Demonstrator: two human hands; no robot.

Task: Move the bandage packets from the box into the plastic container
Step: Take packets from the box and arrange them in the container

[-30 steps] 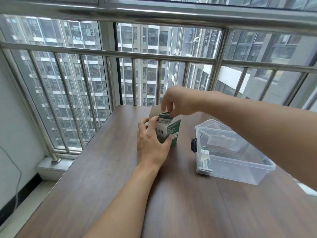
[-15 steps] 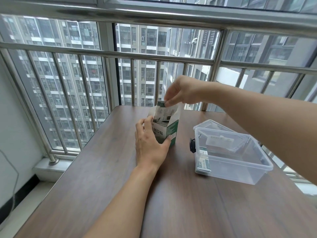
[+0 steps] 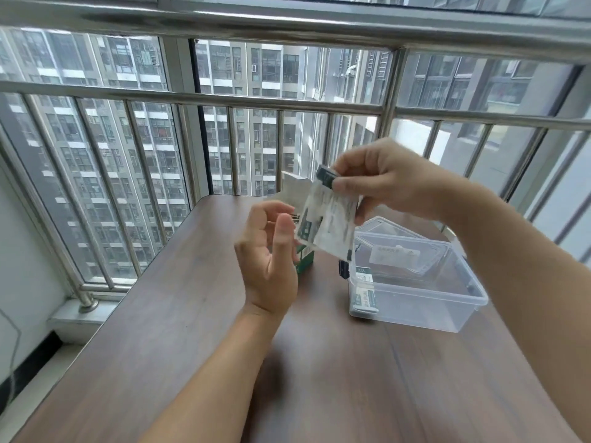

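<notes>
Right hand pinches bandage packets (long axis near upright, hanging down).

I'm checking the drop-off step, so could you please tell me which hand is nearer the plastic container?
Right. The right hand holds bandage packets above the plastic container's far-left corner; the left hand is further left, by the box.

Container mouth open, unobstructed

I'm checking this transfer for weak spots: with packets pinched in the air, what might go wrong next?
1. The right hand pinches the bandage packets only at their top edge, so some may slip and scatter.
2. The left hand is open beside the box, not gripping it; a bump might tip it.
</notes>
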